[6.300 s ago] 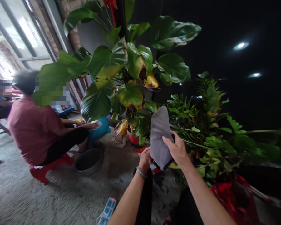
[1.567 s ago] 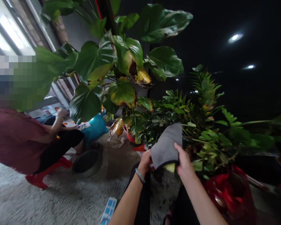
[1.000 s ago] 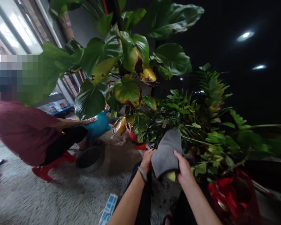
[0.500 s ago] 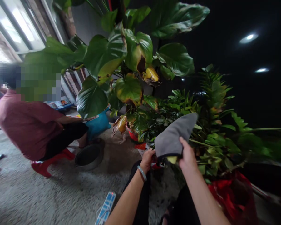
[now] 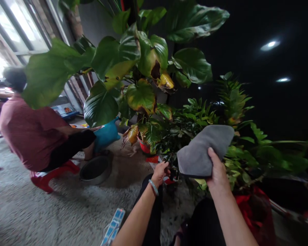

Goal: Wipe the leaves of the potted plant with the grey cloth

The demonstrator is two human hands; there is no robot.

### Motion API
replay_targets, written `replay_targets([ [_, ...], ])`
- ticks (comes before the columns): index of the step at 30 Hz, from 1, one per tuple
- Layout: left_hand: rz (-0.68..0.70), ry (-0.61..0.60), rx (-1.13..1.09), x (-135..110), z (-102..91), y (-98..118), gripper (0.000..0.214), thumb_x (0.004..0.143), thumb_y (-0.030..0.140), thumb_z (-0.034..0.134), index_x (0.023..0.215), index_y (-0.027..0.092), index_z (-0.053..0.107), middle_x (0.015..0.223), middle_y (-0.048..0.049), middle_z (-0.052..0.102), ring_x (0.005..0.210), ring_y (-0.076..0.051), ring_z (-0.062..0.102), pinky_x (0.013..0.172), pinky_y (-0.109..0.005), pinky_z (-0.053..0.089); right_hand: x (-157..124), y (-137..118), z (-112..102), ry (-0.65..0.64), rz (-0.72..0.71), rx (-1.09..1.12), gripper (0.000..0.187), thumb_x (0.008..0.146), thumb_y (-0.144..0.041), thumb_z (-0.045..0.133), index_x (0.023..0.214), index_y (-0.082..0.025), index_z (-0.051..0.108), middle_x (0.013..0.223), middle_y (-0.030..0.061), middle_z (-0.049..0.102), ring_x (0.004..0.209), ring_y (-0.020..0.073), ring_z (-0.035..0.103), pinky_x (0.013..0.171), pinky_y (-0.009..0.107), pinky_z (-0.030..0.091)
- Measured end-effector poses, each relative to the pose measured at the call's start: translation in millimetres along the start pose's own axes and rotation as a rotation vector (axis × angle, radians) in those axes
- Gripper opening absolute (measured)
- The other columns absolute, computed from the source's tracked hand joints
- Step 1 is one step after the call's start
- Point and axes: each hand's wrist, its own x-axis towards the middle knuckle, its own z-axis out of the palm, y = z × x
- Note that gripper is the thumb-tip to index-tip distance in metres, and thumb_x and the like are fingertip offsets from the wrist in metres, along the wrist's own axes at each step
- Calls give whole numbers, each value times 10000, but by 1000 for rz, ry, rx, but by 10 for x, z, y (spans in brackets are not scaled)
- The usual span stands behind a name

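Note:
A grey cloth (image 5: 202,150) with a dark bottom edge hangs folded in front of the plants. My right hand (image 5: 217,171) is closed on its right side, thumb lying across the front and the other fingers hidden behind. Left of the cloth and apart from it is my left hand (image 5: 161,173), a pale bangle on its wrist. Its fingers are curled in with the tips close together; whether anything small is between them I cannot make out. Dark green leaves (image 5: 177,135) stand just beyond both hands.
A tall broad-leaved plant (image 5: 141,95) rises ahead from a red pot (image 5: 144,147). At left a person in a reddish shirt (image 5: 30,136) sits on a red stool (image 5: 51,176) beside a dark basin (image 5: 95,169). A power strip (image 5: 114,225) lies on the floor; a red bag (image 5: 258,215) stands right.
My right hand has moved right with the grey cloth, which now shows a broader face. The cloth's left edge has come away from my left hand, which has shifted only slightly.

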Motion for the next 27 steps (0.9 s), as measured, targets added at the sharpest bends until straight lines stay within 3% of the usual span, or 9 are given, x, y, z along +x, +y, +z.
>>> replay_targets([
  [4,37,-1,-65,12,-24,-4,364,553,379,832,594,164,541,509,40,550,474,-95,490,504,-233,363,-85,407,-93,-124,390,-73,274,531,-333,786,734,-179,685,670,80,744,870,315,725,754,408,587],
  [7,32,6,-102,-2,-47,11,357,539,366,833,597,167,542,512,38,548,458,-95,471,488,-239,354,-316,643,-355,-173,522,-160,317,514,-377,797,734,-173,694,670,97,744,891,349,720,739,437,585],
  [10,14,2,-58,-31,-61,36,363,569,403,814,577,179,529,457,44,504,415,-99,443,443,-239,322,-416,471,-421,-107,358,-186,386,511,-411,802,783,-154,707,738,105,758,891,347,717,725,419,585],
  [15,38,-25,4,-64,-59,57,365,602,422,803,577,173,538,504,31,535,419,-84,439,445,-235,329,-105,-90,48,140,-165,-40,404,562,-375,765,910,-189,679,991,66,759,982,261,688,730,336,578],
  [17,39,-19,20,-63,-57,57,353,598,415,802,575,168,551,517,21,551,427,-84,436,457,-238,334,-10,-46,191,112,-95,-25,337,564,-350,745,850,-186,674,944,68,762,971,263,688,732,338,579],
  [19,52,-4,23,-58,-62,58,335,586,384,811,568,162,561,497,27,535,444,-82,430,478,-235,339,-38,196,175,-5,138,-63,263,553,-322,736,770,-187,671,822,75,763,912,282,702,719,360,585],
  [23,69,12,17,-52,-84,70,361,596,361,814,525,168,517,476,38,508,447,-76,416,484,-231,329,-350,752,-247,-132,543,-164,240,514,-339,764,674,-196,658,648,78,734,842,321,717,699,401,587],
  [25,48,11,16,-58,-91,75,360,636,385,784,536,174,510,500,30,535,425,-79,413,467,-240,330,-468,770,-442,-117,531,-191,310,495,-389,788,692,-185,662,641,82,729,846,338,717,708,422,584],
  [27,38,12,8,-69,-91,74,341,655,390,767,559,176,519,529,22,561,410,-80,417,454,-244,335,-471,561,-480,-76,378,-201,367,492,-419,797,734,-176,667,666,81,732,857,341,713,720,433,580],
])
